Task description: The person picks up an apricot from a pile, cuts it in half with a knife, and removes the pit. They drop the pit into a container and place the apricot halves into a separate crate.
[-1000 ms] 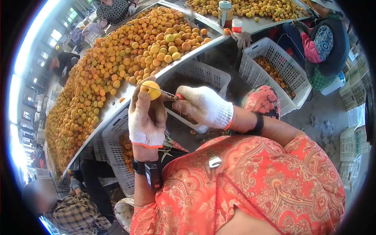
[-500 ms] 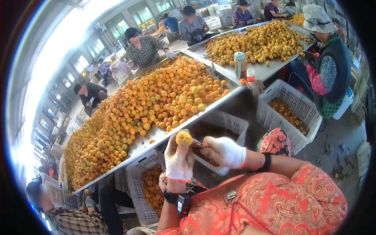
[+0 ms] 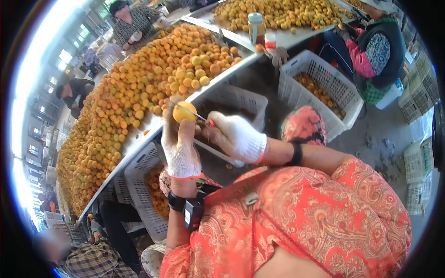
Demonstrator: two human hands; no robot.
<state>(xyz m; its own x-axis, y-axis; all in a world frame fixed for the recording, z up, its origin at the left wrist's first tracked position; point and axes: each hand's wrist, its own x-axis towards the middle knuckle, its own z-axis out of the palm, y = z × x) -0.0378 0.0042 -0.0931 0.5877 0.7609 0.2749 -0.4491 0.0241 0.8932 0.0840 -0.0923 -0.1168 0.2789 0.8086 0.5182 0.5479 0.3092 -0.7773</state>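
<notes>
My left hand (image 3: 181,148), in a white knit glove, grips a yellow-orange apricot (image 3: 185,112) between thumb and fingers. A small knife (image 3: 200,117) with a thin metal blade and a bit of red at its handle is in my gloved right hand (image 3: 237,138). Its blade tip meets the right side of the apricot. Both hands are close together in front of the metal table's edge, over a white crate (image 3: 236,98). Beyond them, a large heap of apricots (image 3: 139,88) covers much of the table.
A crate of apricot pieces (image 3: 344,76) stands at right, another (image 3: 132,173) at lower left. A bottle (image 3: 256,30) and a red-and-white jar (image 3: 270,41) stand at the table corner. Co-workers sit around the tables, one (image 3: 382,55) close at right, another (image 3: 92,259) at lower left.
The view has tilted down, and the scene has shifted up and left. Both hands still hold the apricot and knife close together; the apricot's face has turned slightly in my left hand.
</notes>
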